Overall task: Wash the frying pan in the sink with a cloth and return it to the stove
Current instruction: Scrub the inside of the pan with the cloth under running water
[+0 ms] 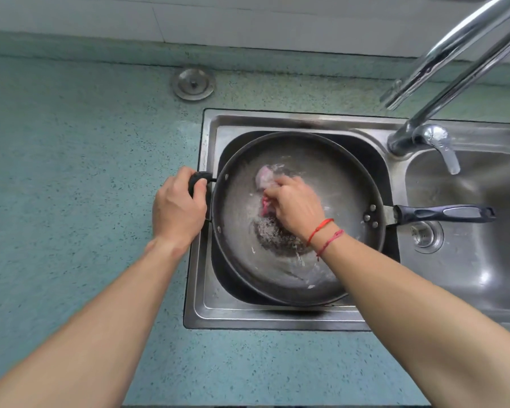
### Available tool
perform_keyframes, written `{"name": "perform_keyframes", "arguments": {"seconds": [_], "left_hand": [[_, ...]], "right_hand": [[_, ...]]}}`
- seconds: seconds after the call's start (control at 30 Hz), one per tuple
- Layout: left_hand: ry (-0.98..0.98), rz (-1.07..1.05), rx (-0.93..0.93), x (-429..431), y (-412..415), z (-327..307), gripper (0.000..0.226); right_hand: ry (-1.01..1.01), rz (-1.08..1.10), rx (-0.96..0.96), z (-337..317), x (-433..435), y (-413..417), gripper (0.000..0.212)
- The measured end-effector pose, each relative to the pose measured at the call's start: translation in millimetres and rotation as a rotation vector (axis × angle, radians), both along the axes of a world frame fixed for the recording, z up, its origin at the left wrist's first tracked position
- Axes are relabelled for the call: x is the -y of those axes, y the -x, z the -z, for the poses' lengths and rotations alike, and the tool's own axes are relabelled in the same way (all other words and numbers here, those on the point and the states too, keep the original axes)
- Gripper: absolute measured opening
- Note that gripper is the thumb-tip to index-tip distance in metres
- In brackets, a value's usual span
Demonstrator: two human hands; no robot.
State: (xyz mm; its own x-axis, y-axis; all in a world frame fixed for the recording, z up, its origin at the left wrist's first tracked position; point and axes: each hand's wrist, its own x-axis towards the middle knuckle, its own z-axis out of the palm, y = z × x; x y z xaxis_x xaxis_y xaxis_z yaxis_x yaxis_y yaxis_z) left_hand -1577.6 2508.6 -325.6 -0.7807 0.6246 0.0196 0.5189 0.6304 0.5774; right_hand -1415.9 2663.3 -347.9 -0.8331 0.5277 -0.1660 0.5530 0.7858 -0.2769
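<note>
A dark round frying pan (330, 160) rests tilted in the left basin of the steel sink (277, 316), with water and suds inside. Its long black handle (445, 214) points right over the other basin. My left hand (178, 209) is closed on the pan's small black helper handle at the left rim. Inside the pan, my right hand (295, 203) presses a wet pink cloth (264, 176) against the pan's bottom. Red string bracelets circle that wrist.
A chrome tap (430, 136) rises between the two basins, its spout arching out of view at top right. The right basin has a drain (424, 235). A round metal sink plug (193, 83) lies on the teal speckled counter (71, 157) behind the sink.
</note>
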Motion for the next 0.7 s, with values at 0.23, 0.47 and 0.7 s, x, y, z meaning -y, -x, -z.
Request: {"name": "perform_keyframes", "arguments": {"seconds": [0.23, 0.47, 0.7], "left_hand": [[0.003, -0.005, -0.007, 0, -1, 0, 0.018], [0.010, -0.001, 0.000, 0, -1, -2, 0.021], [0.013, -0.001, 0.021, 0, -2, -5, 0.021]], "right_hand": [[-0.094, 0.125, 0.181, -5, -26, -48, 0.020], [-0.131, 0.183, 0.373, -21, -4, -79, 0.040], [0.218, 0.064, 0.381, -37, 48, -79, 0.016]]}}
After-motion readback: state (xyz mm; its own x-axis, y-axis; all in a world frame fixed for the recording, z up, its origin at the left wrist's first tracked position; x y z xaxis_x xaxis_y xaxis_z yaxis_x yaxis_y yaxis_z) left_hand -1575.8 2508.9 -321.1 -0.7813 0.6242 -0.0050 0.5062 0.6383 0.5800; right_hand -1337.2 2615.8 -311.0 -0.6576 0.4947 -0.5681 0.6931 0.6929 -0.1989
